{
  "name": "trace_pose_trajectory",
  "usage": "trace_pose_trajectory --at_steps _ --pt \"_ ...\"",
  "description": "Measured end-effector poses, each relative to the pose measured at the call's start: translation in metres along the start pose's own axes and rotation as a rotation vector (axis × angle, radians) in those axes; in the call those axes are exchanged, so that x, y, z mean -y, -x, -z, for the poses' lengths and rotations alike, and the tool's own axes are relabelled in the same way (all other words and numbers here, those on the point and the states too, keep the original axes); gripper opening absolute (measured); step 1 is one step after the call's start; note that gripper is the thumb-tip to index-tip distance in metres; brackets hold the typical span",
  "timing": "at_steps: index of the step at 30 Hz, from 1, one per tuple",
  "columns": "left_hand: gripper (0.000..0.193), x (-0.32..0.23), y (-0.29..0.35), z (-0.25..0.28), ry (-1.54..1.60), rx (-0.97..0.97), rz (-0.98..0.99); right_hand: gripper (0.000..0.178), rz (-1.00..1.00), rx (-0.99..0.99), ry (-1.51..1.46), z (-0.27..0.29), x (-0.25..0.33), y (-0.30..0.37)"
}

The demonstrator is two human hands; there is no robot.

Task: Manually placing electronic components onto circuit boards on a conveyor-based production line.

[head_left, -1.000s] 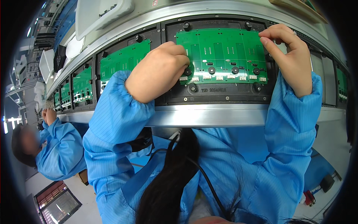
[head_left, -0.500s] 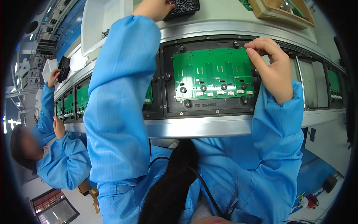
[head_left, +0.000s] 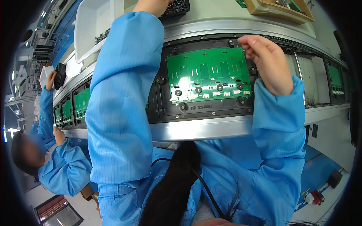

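Observation:
A green circuit board (head_left: 207,71) lies in a black fixture frame (head_left: 196,116) in front of me. White connectors and several round black knobs line its near side. My right hand (head_left: 269,62) is over the board's far right corner, beside a black knob (head_left: 231,43) of the fixture. Its fingers are bent and drawn together; whatever is in them, if anything, is too small to make out. Beyond the board, my left hand (head_left: 152,5) is at a black bin (head_left: 179,8) of small dark parts. The picture's upper edge cuts off most of its fingers.
The fixture sits on a conveyor with metal rails (head_left: 200,130). A white tray (head_left: 94,26) with dark parts stands far left, and a cardboard box (head_left: 281,11) far right. More boards (head_left: 81,103) line the conveyor leftward, where a co-worker (head_left: 62,169) sits. A metal rod (head_left: 300,77) crosses it at right.
The whole view has shifted slightly, so the board appears a little further left. My right hand's fingers have curled closer together. My left hand remains at the black bin.

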State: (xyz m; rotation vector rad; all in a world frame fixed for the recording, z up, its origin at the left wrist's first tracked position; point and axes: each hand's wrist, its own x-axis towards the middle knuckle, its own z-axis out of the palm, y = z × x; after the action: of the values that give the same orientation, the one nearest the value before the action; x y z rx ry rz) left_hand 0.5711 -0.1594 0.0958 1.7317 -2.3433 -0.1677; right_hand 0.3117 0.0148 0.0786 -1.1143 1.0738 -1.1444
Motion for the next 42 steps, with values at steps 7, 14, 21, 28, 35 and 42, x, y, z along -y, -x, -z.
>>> trace_pose_trajectory --at_steps 7,14,21,28,35,42 --pt "0.015 -0.101 0.090 0.021 1.031 0.270 -0.629 0.044 -0.356 0.010 -0.679 -0.013 0.011 0.004" --pt "0.012 -0.170 0.130 0.012 0.187 -0.035 -0.706 0.046 -0.314 0.507 -1.050 0.028 -0.026 0.005" --pt "0.015 -0.159 0.128 0.029 0.291 0.088 -0.676 0.041 -0.278 0.379 -0.842 0.000 -0.015 0.017" --pt "0.013 -0.166 0.130 0.047 0.490 0.273 -0.405 0.035 -0.342 -0.044 -0.624 -0.015 0.010 0.025" --pt "0.012 -0.113 0.153 0.039 0.817 0.314 -0.182 0.041 -0.293 0.374 -0.852 0.014 -0.002 0.010" --pt "0.019 -0.112 0.184 0.014 0.454 0.143 -0.312 0.041 -0.194 -0.020 -0.451 0.003 0.024 0.021"
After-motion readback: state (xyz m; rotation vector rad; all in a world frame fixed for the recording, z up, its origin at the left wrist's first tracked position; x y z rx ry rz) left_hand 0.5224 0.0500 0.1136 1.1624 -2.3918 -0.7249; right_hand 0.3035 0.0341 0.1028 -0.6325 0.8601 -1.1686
